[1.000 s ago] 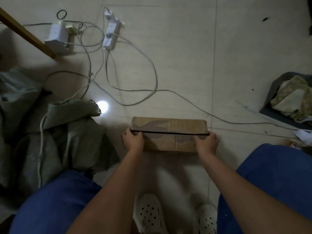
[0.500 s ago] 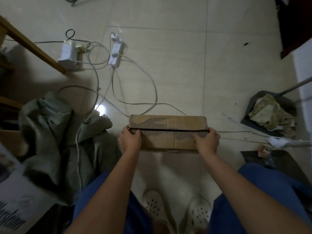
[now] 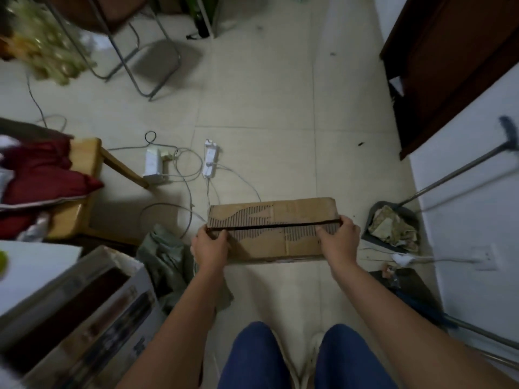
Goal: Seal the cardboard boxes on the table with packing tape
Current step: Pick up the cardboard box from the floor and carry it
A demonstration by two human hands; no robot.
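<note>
Holding a flat cardboard box (image 3: 280,228) out in front of us above the tiled floor (image 3: 252,108), we gripped it at both short ends. Left hand (image 3: 210,245): grip closed on the left end, fingers curled round the edge. Right hand (image 3: 339,240): grip closed on the right end, thumb on the top face. The box lay roughly level, long side across the view. Its two top flaps met along a dark centre seam (image 3: 269,226) running end to end; torn patches beside the seam exposed the corrugation. No tape could be made out on the seam.

Below the box on the floor: a white power strip (image 3: 210,161) and a white adapter (image 3: 153,164), with cables trailing toward the box. A dustpan (image 3: 393,223) holding crumpled scraps stood to the right, near the white wall (image 3: 463,220). A grey-green cloth (image 3: 165,256) lay at the left, beside a wooden stool (image 3: 84,169) carrying a dark red cushion (image 3: 42,175). A printed carton (image 3: 84,313) sat at lower left, blurred. Our blue trouser legs (image 3: 252,357) showed at the bottom edge.
</note>
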